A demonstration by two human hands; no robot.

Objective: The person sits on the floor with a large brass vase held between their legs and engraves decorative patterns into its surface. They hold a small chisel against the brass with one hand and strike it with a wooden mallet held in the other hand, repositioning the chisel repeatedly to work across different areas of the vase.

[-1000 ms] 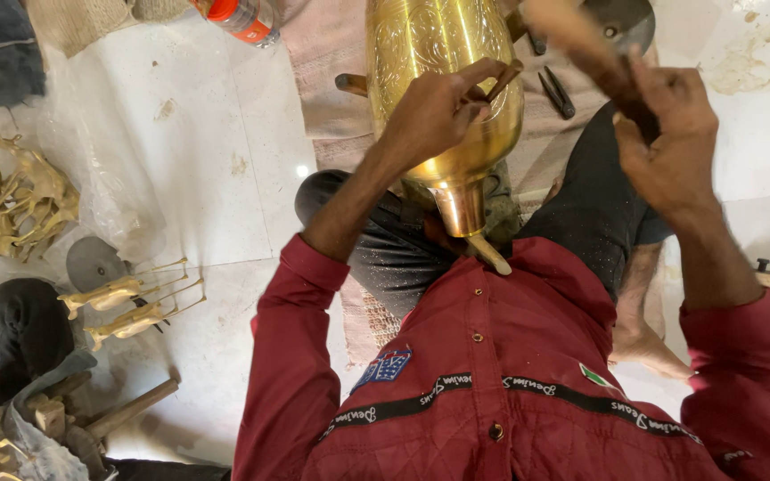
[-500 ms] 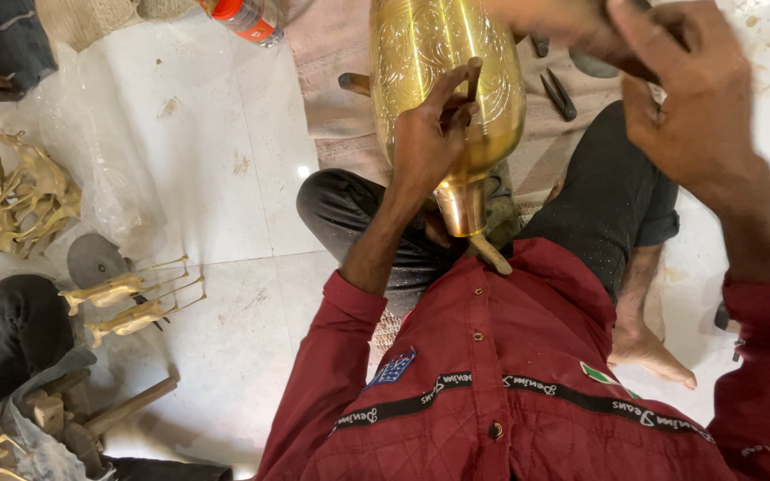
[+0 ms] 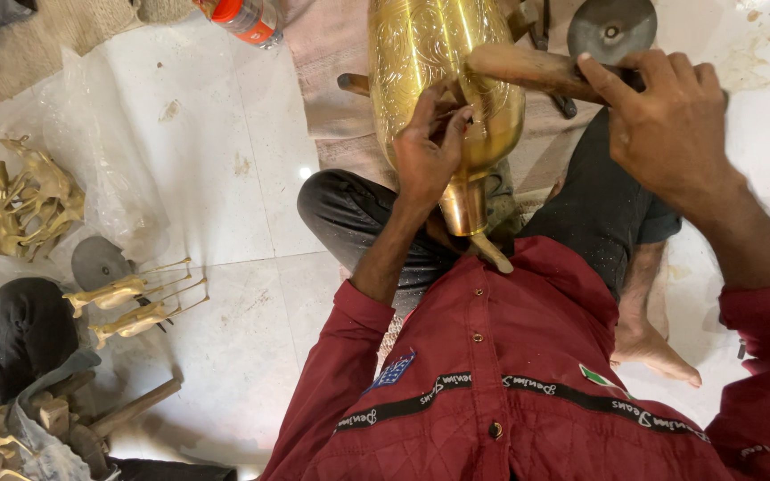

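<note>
Quilted maroon shirt (image 3: 528, 392) with buttons, black trousers (image 3: 599, 196), bare feet (image 3: 652, 343)

At top edge, left of centre: plastic bottle (image 3: 247, 18), lying tilted, orange-red label band, only partly in frame. At left on the floor: clear plastic bag (image 3: 91, 134), spread flat, crumpled. No signs or screens visible.

The left hand (image 3: 430, 147) presses on a brass vase (image 3: 434, 62) lying over the lap, while the right hand (image 3: 666, 125) grips a wooden mallet (image 3: 536, 71) touching it.
</note>
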